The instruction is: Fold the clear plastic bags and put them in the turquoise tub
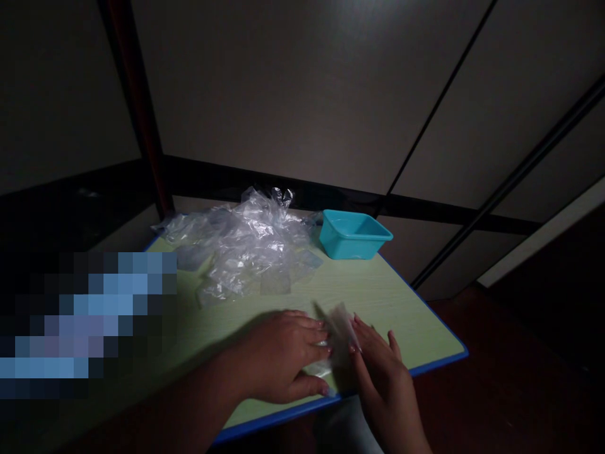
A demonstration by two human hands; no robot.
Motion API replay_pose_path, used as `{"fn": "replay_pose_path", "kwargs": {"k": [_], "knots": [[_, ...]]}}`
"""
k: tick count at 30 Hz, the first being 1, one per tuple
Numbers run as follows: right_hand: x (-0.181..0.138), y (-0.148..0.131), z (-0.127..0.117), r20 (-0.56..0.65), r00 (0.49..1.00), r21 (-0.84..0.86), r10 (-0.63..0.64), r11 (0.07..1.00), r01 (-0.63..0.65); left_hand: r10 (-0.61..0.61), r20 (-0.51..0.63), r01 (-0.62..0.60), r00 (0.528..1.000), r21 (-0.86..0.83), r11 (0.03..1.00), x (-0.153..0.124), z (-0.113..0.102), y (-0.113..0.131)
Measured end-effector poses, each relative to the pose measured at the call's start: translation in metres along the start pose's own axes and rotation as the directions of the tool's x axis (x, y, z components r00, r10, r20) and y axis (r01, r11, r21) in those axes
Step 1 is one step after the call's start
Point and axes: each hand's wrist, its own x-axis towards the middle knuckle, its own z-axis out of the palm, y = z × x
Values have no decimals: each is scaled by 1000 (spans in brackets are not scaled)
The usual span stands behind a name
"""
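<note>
A small clear plastic bag (341, 328) lies near the front edge of the table, with part of it raised between my two hands. My left hand (281, 353) rests on the tabletop with its fingers stretched out, fingertips on the left side of the bag. On the other side, my right hand (385, 372) has the raised edge of the bag between its fingers. Farther back sits a loose heap of crumpled clear plastic bags (255, 236), which neither hand touches.
A turquoise plastic tub (354, 236) stands at the back right of the pale green table (401, 309), which has a blue edge. Behind it rise dark cabinet panels (293, 94). A pixelated patch hides the left side.
</note>
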Motion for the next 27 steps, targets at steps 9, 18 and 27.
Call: {"fn": "replay_pose_path", "kwargs": {"k": [9, 18, 27], "knots": [[4, -10, 5, 55, 956, -119, -288, 949, 293, 16, -26, -16, 1000, 11, 1000, 2, -2, 2], [3, -12, 9, 21, 984, 256, 177, 950, -176, 3, 5, -3, 1000, -12, 1000, 0, -2, 1], [17, -26, 9, 129, 992, 272, -11, 962, -25, -8, -4, 8, 1000, 14, 1000, 2, -3, 4]]}}
